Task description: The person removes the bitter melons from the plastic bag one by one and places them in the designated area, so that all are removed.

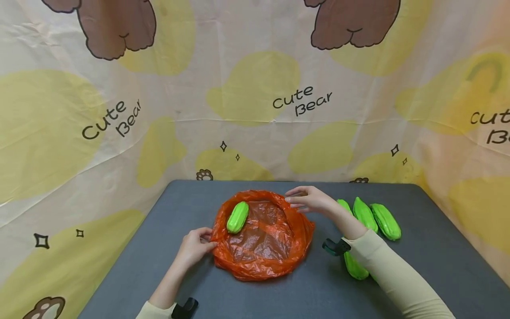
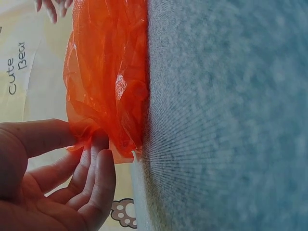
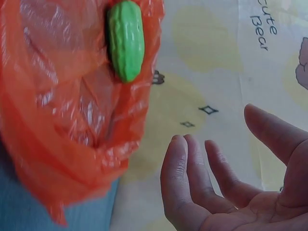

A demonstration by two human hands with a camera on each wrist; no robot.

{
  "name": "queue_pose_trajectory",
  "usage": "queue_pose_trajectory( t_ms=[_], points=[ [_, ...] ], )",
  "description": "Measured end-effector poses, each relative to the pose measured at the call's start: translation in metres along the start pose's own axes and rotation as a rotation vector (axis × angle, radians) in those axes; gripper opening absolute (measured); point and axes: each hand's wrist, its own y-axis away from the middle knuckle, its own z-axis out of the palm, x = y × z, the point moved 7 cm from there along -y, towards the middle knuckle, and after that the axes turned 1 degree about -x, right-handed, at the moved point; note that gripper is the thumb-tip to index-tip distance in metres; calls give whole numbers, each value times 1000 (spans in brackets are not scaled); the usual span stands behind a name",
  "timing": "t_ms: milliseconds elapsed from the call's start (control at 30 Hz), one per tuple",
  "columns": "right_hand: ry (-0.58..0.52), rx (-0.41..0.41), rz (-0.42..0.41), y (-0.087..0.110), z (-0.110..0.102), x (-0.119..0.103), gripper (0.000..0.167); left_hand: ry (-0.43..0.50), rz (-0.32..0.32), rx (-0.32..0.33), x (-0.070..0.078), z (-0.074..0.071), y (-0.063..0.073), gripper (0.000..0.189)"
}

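Observation:
An orange plastic bag lies spread on the table, its mouth wide and facing up. Inside, toward its left, is one bright green bitter melon, ribbed and bumpy, which also shows in the right wrist view. My left hand pinches the bag's left rim between thumb and fingers, as the left wrist view shows. Over the bag's far right rim hovers my right hand, fingers spread with nothing between them. In the right wrist view, its fingertips are apart from the bag.
Several more green bitter melons lie on the right of the grey table, some partly hidden under my right forearm. A printed cloth with bears and lettering hangs behind and beside the table. Dark bands circle both wrists.

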Motion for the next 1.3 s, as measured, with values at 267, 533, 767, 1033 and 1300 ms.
queue_pose_trajectory(
  t_ms=[267, 533, 767, 1033, 1300],
  points=[
    [-53, -17, 12, -16, 26, -1, 47, 2, -5, -2, -1, 1, -1, 29],
    [-130, -43, 51, -35, 49, 2, 44, -3, 1, 0, 0, 0, 0, 29],
    [-192, -22, 79, -50, 65, 7, 37, 4, 5, -5, 1, 1, 0, 27],
    [-232, -49, 86, -65, 84, 14, 42, 4, 1, -10, 1, 1, 0, 27],
    [-230, -8, 116, -80, 97, 22, 43, 10, -5, -18, 0, 2, -1, 27]
  ],
)
